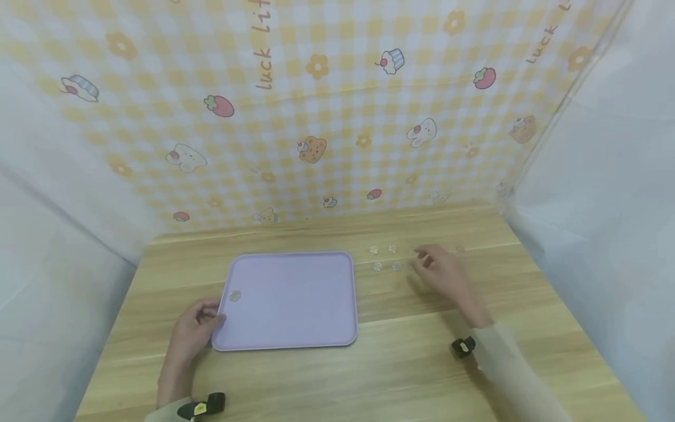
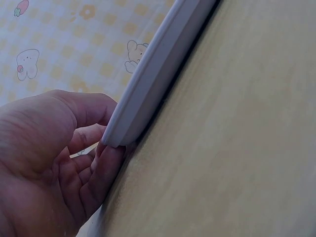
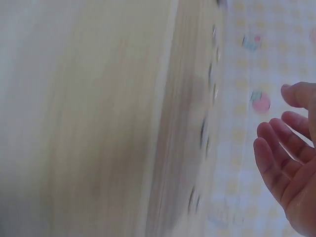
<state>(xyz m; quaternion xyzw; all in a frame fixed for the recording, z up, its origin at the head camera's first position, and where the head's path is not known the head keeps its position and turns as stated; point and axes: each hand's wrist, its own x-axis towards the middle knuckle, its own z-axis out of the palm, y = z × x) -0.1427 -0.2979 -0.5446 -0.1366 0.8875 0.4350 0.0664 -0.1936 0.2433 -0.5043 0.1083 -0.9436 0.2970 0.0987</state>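
Observation:
A light purple rectangular tray (image 1: 295,305) lies on the wooden table. My left hand (image 1: 192,328) grips its left edge; in the left wrist view, the thumb and fingers close around the rim of the tray (image 2: 143,84). One small clear round disc (image 1: 235,296) rests inside the tray near that hand. My right hand (image 1: 442,274) hovers over the table to the right of the tray, beside several similar clear discs (image 1: 377,266). In the right wrist view this hand (image 3: 291,153) has its fingers loosely bent and apart, with nothing between them.
Another faint disc (image 1: 460,248) lies beyond the right hand. A yellow checked cloth (image 1: 337,105) with cartoon prints hangs behind the table (image 1: 401,369). White sheets (image 1: 606,176) enclose both sides. A dark wrist camera (image 1: 463,347) sits on the right sleeve.

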